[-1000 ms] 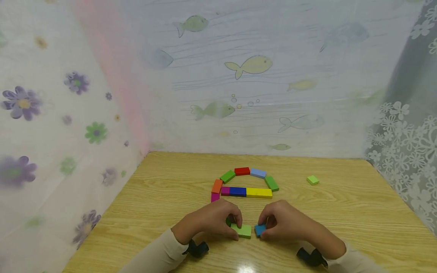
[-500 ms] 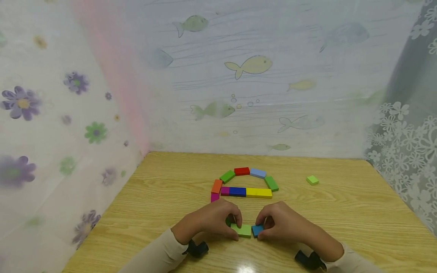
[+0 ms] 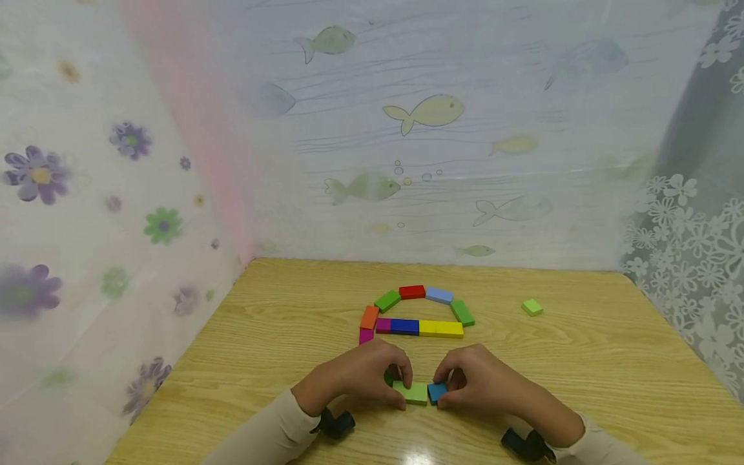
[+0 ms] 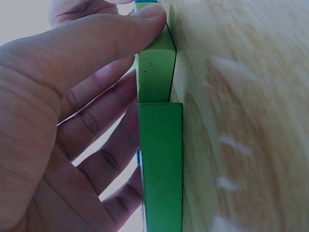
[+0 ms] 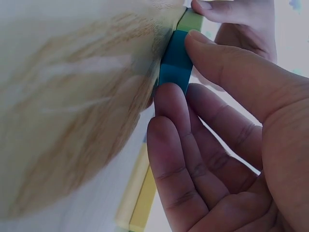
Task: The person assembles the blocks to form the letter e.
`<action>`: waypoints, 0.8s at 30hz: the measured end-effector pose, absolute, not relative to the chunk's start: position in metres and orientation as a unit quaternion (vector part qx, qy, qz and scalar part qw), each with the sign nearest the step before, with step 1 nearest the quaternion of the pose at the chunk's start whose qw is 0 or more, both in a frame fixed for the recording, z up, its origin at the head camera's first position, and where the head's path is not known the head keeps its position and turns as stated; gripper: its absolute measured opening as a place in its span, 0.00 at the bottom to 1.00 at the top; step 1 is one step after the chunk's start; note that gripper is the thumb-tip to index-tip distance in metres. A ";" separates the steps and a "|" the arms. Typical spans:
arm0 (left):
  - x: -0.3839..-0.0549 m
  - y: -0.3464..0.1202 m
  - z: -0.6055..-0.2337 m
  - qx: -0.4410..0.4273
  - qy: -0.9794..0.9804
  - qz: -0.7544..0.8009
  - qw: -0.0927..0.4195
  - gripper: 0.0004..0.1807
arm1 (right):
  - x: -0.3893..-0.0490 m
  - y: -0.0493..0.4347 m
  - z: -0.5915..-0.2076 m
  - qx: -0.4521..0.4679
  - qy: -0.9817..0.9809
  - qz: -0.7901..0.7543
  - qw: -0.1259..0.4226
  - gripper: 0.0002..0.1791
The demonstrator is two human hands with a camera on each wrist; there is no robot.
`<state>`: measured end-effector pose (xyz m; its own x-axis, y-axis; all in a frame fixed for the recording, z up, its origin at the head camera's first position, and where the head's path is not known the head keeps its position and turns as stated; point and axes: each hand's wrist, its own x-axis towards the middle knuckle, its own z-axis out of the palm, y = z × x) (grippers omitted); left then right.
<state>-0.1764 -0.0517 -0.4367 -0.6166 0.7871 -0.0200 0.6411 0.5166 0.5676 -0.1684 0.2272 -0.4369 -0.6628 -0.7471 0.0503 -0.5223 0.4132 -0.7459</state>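
Note:
My left hand (image 3: pixel 372 371) pinches a light green block (image 3: pixel 417 393) lying on the table, thumb on its near side. My right hand (image 3: pixel 485 381) holds a small blue block (image 3: pixel 436 393) between thumb and fingers. The two blocks lie end to end and appear to touch, also in the right wrist view, where the blue block (image 5: pixel 175 60) meets the light green block (image 5: pixel 190 20). A dark green block (image 4: pixel 161 164) adjoins the light green one in the left wrist view; in the head view my left hand mostly covers it.
Beyond my hands, magenta (image 3: pixel 366 336), orange (image 3: pixel 369 317), green (image 3: pixel 387 301), red (image 3: pixel 412 292), light blue (image 3: pixel 439 295) and green blocks (image 3: pixel 462 312) form an arc. Inside is a row of purple, dark blue and yellow blocks (image 3: pixel 441 329). A lime block (image 3: pixel 532 307) lies apart, right.
My right hand has slid the blue block leftward, closing the small gap to the light green block. My left hand and the other blocks have stayed in place.

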 end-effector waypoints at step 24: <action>-0.177 -0.051 -0.439 0.426 0.859 0.253 0.133 0.13 | -0.172 0.231 -0.435 -0.375 0.838 -0.369 0.146 0.17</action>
<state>-0.1773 -0.0514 -0.4386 -0.6019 0.7985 -0.0137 0.6638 0.5098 0.5473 -0.1719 0.2311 -0.4345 -0.6756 -0.7366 0.0316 -0.5202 0.4459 -0.7284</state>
